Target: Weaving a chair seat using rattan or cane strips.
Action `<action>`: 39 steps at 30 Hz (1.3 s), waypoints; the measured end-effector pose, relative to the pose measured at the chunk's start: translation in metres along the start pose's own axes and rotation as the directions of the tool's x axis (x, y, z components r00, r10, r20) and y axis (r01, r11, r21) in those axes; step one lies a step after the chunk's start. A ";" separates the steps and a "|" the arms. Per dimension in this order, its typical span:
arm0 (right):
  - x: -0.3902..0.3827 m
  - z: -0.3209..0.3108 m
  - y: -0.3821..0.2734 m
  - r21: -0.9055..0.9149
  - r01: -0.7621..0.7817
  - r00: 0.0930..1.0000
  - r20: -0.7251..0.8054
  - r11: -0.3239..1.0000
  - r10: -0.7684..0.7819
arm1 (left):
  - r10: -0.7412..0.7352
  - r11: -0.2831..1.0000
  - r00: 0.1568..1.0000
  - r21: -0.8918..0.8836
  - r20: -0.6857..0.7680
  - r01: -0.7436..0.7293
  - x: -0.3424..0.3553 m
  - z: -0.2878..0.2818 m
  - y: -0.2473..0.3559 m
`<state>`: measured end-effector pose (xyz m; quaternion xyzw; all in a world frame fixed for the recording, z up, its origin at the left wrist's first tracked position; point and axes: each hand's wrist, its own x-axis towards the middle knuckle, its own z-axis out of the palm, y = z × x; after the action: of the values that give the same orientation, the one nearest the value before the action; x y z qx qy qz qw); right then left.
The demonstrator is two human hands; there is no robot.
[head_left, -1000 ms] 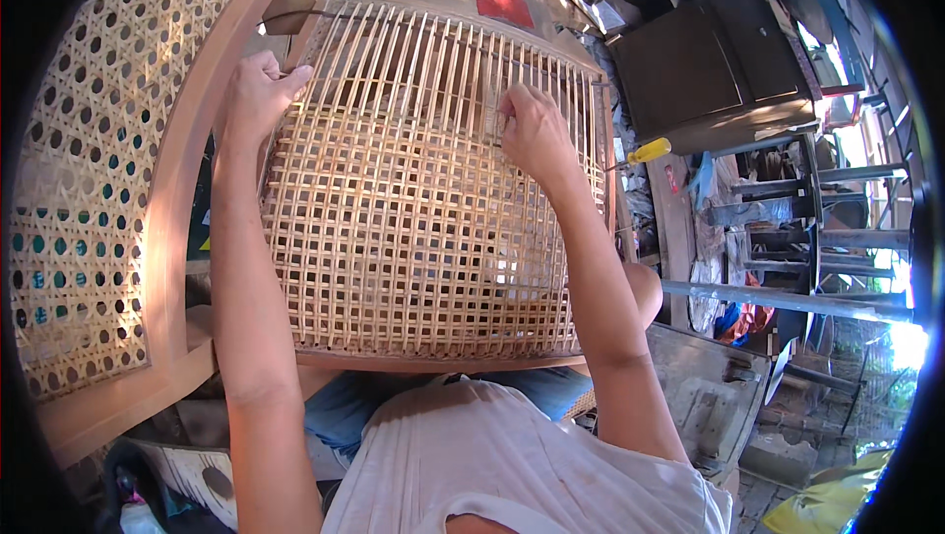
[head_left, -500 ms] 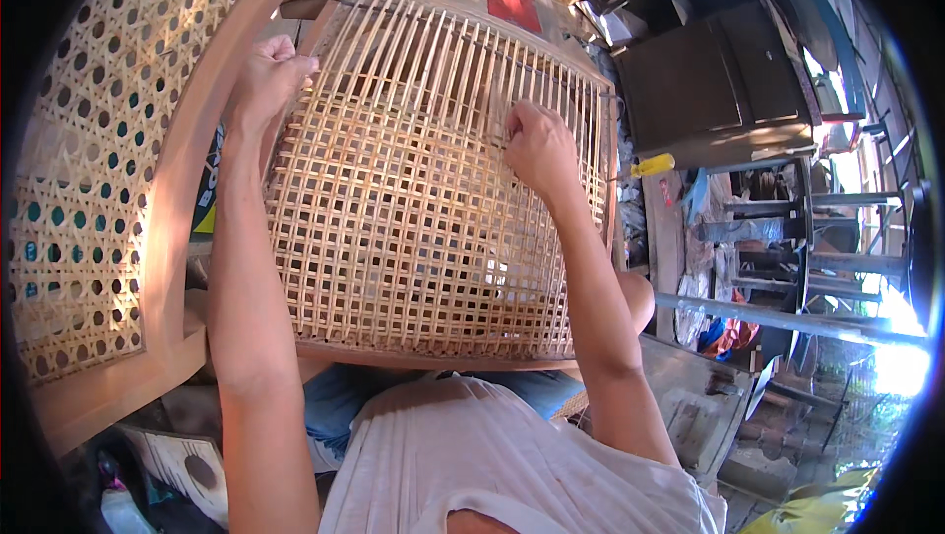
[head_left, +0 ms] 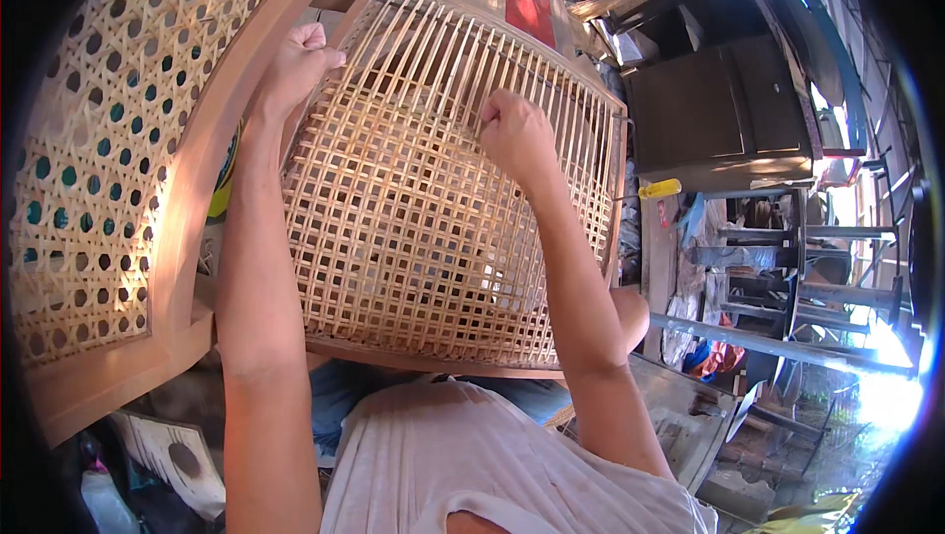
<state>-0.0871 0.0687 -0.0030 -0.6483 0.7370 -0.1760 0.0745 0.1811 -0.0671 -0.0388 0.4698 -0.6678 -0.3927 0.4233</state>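
Note:
A wooden frame with a woven cane panel (head_left: pixel 394 229) lies in front of me over my lap. Its lower part is a close square weave, while the far part shows only lengthwise cane strands (head_left: pixel 448 52) with gaps between them. My left hand (head_left: pixel 303 66) is closed in a pinch at the panel's far left edge, near where the weave ends. Over the upper middle of the panel, my right hand (head_left: pixel 520 135) is closed, knuckles up, along the weave's far edge. Whatever either set of fingers grips is too thin or hidden to make out.
A larger wooden frame with octagonal-holed cane (head_left: pixel 98 150) stands close on my left. A tool with a yellow handle (head_left: pixel 660 188) sits at the panel's right side. Beyond are a dark cabinet (head_left: pixel 714 106), dark slatted furniture (head_left: pixel 797 239) and a red patch (head_left: pixel 530 12) past the far edge.
My right hand has moved left across the panel, along the weave's far edge. My left hand stays closed at the left edge. The whole view has shifted slightly.

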 end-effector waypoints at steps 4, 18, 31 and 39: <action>-0.005 -0.015 -0.009 -0.020 0.080 0.989 0.129 0.997 -0.077 | 0.003 0.989 0.996 -0.146 0.084 0.010 0.003 -0.002 -0.012; 0.032 0.020 -0.061 0.049 0.225 0.972 0.065 0.973 -0.228 | -0.027 0.978 0.993 -0.205 0.113 0.050 0.011 0.002 -0.032; 0.034 0.011 -0.064 0.062 0.264 0.956 0.117 0.963 -0.269 | -0.044 0.999 0.997 -0.006 0.069 0.045 0.012 0.000 -0.036; 0.056 0.034 -0.103 0.148 0.319 0.930 0.141 0.936 -0.339 | -0.023 0.999 0.997 -0.034 0.074 0.026 0.015 0.005 -0.043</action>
<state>0.0121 -0.0017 0.0088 -0.7693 0.5968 -0.1770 0.1438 0.1863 -0.0912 -0.0769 0.4557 -0.6701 -0.4266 0.4017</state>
